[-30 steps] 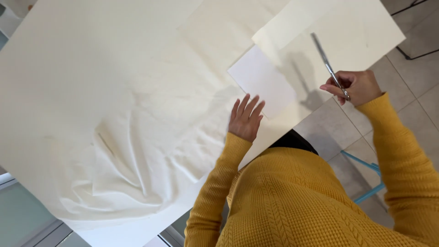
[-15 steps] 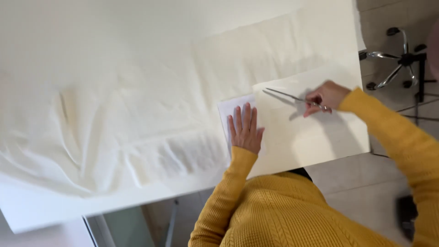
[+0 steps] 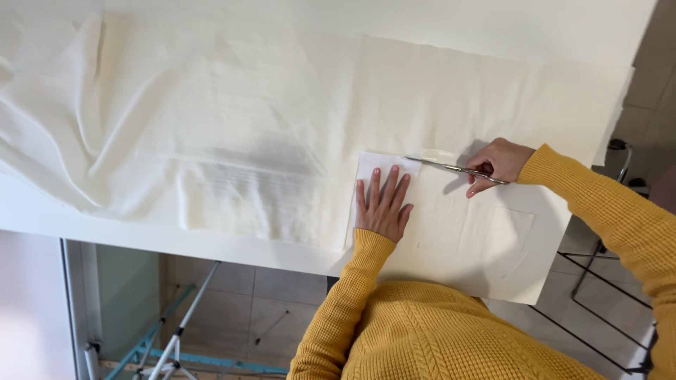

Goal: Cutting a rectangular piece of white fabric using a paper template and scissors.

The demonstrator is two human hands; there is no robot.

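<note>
L hand open, palm down, fingers spread, flat on white paper piece atop cream fabric on counter. R hand closed round scissors, blades along paper's top edge, arm bent.

Cream fabric, white paper, silvery scissors, seemingly white table, mustard cable-knit sleeves.

Left hand flat, fingers spread, palm down, right hand curled in a closed grip, both arms reaching forward
</note>
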